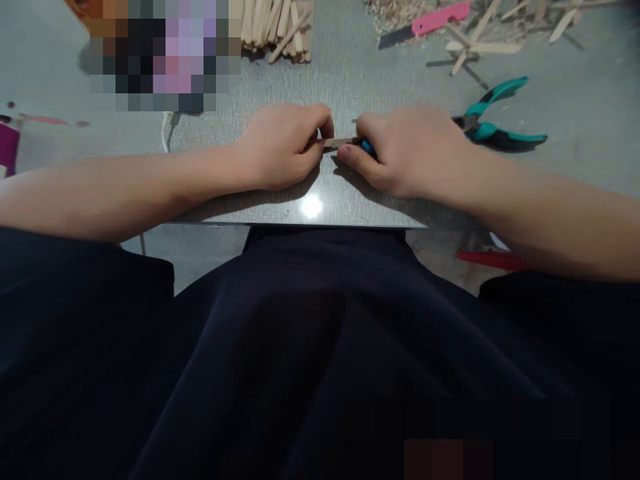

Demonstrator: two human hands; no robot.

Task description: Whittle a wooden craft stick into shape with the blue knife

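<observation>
My right hand (pixel 417 150) is closed around a small tool with a blue handle (pixel 369 147). A narrow flat blade (pixel 343 143) sticks out of that handle to the left; whether it is a knife or a file does not show. Close by, my left hand (pixel 287 143) is closed, thumb and fingers pinched at the far end of the blade. Anything else inside the left fingers is hidden. Both hands are low over the grey table, near its front edge. Just beyond my right hand lie teal-handled pliers (pixel 493 123), their handles spread apart.
A bundle of wooden craft sticks (pixel 277 30) lies at the back. To its right are a pink-handled saw blade (pixel 430 25), wood shavings (pixel 395 17) and joined stick pieces (pixel 477 47). A white cable (pixel 167 130) runs beside my left forearm. Something red (pixel 493 259) is below the table edge.
</observation>
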